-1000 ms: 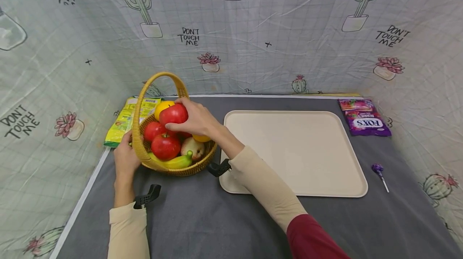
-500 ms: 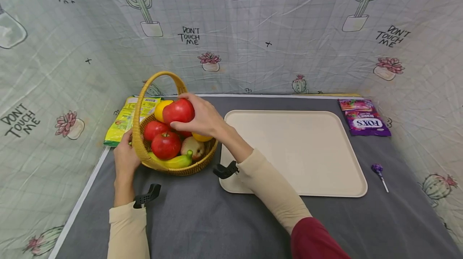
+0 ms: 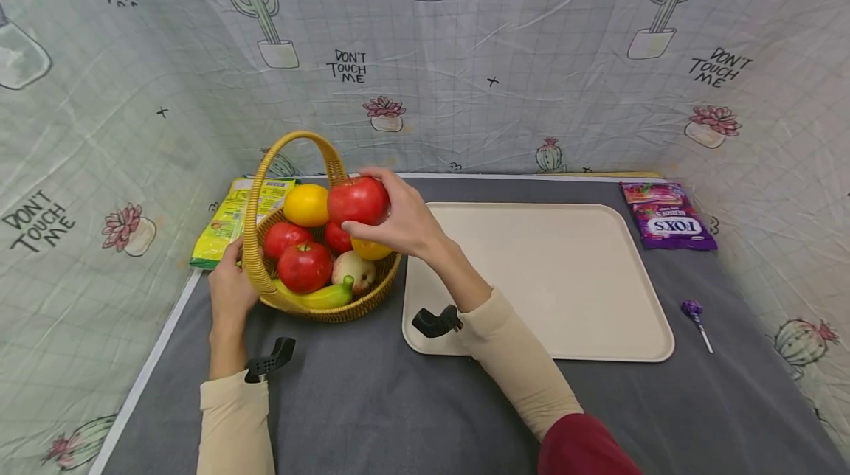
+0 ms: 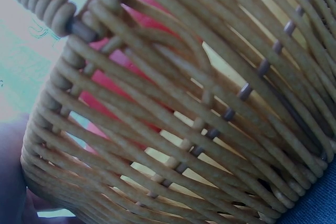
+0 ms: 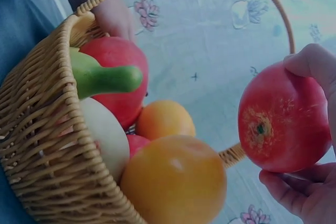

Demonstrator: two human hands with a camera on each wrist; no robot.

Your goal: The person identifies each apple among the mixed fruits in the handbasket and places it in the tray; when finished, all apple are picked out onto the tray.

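Note:
My right hand [image 3: 410, 223] holds a red apple [image 3: 358, 200] above the right side of the wicker basket [image 3: 355, 310], thumb and fingers on opposite sides of it. In the right wrist view the apple [image 5: 281, 121] shows its blossom end. With my left hand [image 3: 229, 285] I grip the basket's left rim, some fingers hidden behind the weave. Inside the basket lie red apples [image 3: 304, 267], a banana [image 3: 325, 298], a pale peach [image 3: 354, 272], a yellow round fruit [image 3: 306, 205] and an orange-yellow fruit [image 3: 370, 248]. The left wrist view is filled by the basket's woven side [image 4: 173, 108].
A beige tray [image 3: 538, 283] lies right of the basket, partly under my right forearm. Behind the basket is a yellow-green packet [image 3: 229, 220]. A purple candy bag [image 3: 674, 224] and a lollipop [image 3: 693, 309] lie at the right. The basket's tall handle [image 3: 251, 224] arches over the fruit.
My right hand has moved right with the red apple, lifting it away from the yellow fruit, which now shows more fully. The left hand and basket stay in place.

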